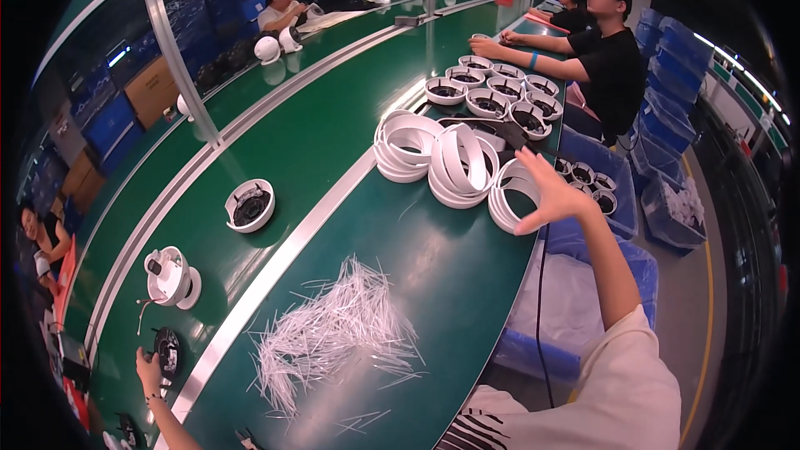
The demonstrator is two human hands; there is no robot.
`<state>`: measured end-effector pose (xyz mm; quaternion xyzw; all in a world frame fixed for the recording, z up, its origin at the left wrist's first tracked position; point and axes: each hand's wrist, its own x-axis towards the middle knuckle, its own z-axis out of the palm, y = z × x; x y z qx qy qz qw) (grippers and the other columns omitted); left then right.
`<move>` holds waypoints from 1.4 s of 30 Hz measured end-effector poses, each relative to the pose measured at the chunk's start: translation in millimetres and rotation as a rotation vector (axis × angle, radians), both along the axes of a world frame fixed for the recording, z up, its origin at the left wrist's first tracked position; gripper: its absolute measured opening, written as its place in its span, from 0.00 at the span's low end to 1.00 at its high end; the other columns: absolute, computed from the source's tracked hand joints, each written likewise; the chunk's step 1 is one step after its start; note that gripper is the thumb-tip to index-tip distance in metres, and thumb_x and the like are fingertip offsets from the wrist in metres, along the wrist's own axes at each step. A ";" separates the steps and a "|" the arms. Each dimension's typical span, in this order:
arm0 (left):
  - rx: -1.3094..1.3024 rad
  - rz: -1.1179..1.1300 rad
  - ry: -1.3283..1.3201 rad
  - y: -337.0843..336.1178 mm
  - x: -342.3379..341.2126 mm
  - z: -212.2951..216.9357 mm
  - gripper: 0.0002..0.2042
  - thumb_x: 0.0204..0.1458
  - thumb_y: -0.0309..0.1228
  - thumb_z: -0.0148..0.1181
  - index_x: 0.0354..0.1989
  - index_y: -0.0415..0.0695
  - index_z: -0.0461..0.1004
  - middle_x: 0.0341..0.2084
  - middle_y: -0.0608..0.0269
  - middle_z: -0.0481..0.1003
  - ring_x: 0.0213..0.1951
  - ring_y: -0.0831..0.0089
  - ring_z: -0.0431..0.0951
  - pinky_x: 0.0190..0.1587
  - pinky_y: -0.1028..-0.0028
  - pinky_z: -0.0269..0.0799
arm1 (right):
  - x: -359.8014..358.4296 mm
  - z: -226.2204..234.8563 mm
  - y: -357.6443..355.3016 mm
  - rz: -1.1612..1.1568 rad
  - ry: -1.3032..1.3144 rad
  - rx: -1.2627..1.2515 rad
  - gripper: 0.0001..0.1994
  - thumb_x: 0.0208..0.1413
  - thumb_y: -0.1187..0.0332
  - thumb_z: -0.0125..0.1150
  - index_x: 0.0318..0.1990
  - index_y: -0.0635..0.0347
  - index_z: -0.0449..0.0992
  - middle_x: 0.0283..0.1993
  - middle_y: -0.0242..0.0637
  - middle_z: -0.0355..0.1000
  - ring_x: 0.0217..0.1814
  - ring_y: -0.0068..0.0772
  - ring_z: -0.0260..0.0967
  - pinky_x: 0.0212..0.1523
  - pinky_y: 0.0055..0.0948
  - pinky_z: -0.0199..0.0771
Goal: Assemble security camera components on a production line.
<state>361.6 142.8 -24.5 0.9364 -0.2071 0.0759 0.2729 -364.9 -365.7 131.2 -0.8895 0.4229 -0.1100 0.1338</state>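
My right hand [554,192] is at the right end of the bench, thumb and fingers spread wide around the near side of a stack of white plastic rings [502,204]. Whether the fingertips touch the rings, I cannot tell. Two more stacks of white rings stand just left of it, the middle stack [454,192] with tilted rings on top. Far to the left, over the green conveyor belt, my left hand [148,373] has its fingers apart beside a black round part [168,352]. A pile of thin white strips [337,337] lies on the bench between my arms.
On the belt lie a white ring with a black insert [250,206] and a white domed housing [169,277] with a cable. Several ringed black units [486,102] crowd the far bench. Blue bins [642,267] line the right. Co-workers [604,58] sit along the line.
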 end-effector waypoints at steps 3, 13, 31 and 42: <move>-0.122 -0.053 0.017 -11.8 -26.5 16.9 0.34 0.38 0.21 0.59 0.57 0.41 0.52 0.30 0.54 0.73 0.31 0.67 0.74 0.35 0.72 0.69 | 0.1 5.5 3.3 0.003 0.081 -0.089 0.64 0.15 0.47 0.73 0.61 0.63 0.37 0.64 0.54 0.34 0.66 0.56 0.29 0.64 0.40 0.35; -0.826 -0.114 0.600 -22.1 -135.6 58.0 0.12 0.50 0.22 0.46 0.44 0.37 0.66 0.34 0.62 0.71 0.35 0.75 0.72 0.35 0.72 0.72 | -12.2 -24.4 -2.8 0.055 -0.284 -0.570 0.54 0.20 0.52 0.68 0.60 0.64 0.46 0.63 0.49 0.41 0.65 0.45 0.39 0.62 0.35 0.39; -1.312 -0.593 0.708 -66.7 -391.7 97.3 0.29 0.45 0.12 0.42 0.57 0.43 0.43 0.52 0.59 0.56 0.54 0.71 0.58 0.54 0.72 0.56 | 297.5 -33.4 321.0 0.668 -0.888 0.784 0.55 0.33 0.59 0.70 0.59 0.73 0.33 0.62 0.58 0.37 0.65 0.45 0.38 0.61 0.35 0.41; -1.470 -0.580 1.542 -27.2 -353.2 125.5 0.34 0.50 0.58 0.34 0.54 0.39 0.56 0.50 0.51 0.62 0.53 0.58 0.61 0.55 0.58 0.57 | 287.4 -15.7 344.6 0.797 -0.570 0.465 0.60 0.23 0.57 0.74 0.60 0.67 0.35 0.62 0.56 0.39 0.65 0.46 0.40 0.60 0.37 0.45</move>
